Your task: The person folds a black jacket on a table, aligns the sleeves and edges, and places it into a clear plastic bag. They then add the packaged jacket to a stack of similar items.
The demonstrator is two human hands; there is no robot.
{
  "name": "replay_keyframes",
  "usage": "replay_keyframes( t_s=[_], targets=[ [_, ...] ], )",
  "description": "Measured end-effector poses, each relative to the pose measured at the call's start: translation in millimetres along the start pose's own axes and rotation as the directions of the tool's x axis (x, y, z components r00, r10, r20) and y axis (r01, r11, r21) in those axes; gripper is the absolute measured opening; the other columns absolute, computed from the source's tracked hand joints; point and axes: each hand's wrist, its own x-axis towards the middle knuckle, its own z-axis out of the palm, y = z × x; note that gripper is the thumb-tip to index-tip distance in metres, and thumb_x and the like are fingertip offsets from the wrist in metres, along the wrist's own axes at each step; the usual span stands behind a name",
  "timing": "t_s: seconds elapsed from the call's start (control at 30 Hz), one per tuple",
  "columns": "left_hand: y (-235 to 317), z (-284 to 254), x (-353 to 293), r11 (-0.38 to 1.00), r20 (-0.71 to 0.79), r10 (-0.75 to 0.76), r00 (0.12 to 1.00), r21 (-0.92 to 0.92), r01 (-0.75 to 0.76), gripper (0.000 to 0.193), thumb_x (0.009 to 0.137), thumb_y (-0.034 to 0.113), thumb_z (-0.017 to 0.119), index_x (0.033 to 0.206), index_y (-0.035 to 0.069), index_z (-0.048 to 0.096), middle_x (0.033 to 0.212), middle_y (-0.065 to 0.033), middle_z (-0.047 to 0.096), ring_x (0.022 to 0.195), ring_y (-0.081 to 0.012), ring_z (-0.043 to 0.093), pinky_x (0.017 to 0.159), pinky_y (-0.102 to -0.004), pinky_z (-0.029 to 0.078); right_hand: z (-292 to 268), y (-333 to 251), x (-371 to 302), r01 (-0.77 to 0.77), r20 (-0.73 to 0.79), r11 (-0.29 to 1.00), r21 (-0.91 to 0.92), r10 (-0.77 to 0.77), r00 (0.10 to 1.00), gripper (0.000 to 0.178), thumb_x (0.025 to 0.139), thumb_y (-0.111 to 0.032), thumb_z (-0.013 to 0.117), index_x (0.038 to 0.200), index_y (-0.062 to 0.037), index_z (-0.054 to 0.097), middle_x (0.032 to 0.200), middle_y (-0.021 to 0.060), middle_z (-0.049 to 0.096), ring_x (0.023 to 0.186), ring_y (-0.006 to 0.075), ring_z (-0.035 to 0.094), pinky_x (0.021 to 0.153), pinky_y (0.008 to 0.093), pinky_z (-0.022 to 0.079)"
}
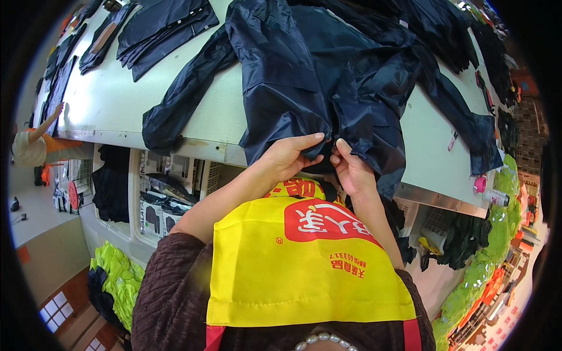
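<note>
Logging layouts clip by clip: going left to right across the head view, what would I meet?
Another person, dark hanging cloth, the jacket's left-side sleeve, left hand, right hand, pen-like item, bottle with pink cap.

The yellow apron [310, 292] bears white characters on 1 red patch [328, 222], plus smaller red characters and digits. A pale package [153, 217] carries lettering.

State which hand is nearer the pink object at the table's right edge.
Right. The right hand grips the dark jacket left of the pink object; the left hand is farther left, across the zip.
</note>
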Motion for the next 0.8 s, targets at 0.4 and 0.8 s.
replay_keyframes(
  t_s=[0.4, 0.8],
  targets=[
    [-22.8, 2.1, 20.7, 0.985, 0.059, 0.096, 0.994, -0.147, -0.087, 0.015, 0.085, 0.01, 0.063, 0.094, -0.001, 0.061, 0.091, -0.0115, 0.06, 0.088, -0.02, 0.056, 0.087, -0.0335, 0.043, -1.7, 18.6, -3.2, 0.049, -0.032, 0.998, 0.036, -0.048, 0.998, 0.01, 0.081, -0.011, 0.07, 0.089, -0.0085, 0.064, 0.082, 0.0018, 0.063, 0.073, 0.0119, 0.054, 0.064, 0.0238, 0.043],
    [-30.2, -0.5, 26.1, 0.993, 0.076, 0.106, 0.991, -0.068, -0.1, 0.015, 0.089, 0.014, 0.058, 0.093, 0.0, 0.061, 0.088, -0.0105, 0.061, 0.082, -0.0193, 0.056, 0.083, -0.0326, 0.044, 8.4, 13.3, -5.7, 0.069, -0.026, 0.991, 0.113, -0.067, 0.997, 0.005, 0.083, -0.01, 0.067, 0.082, -0.0076, 0.063, 0.076, 0.0021, 0.061, 0.064, 0.0109, 0.053, 0.057, 0.0209, 0.042]
  ],
)
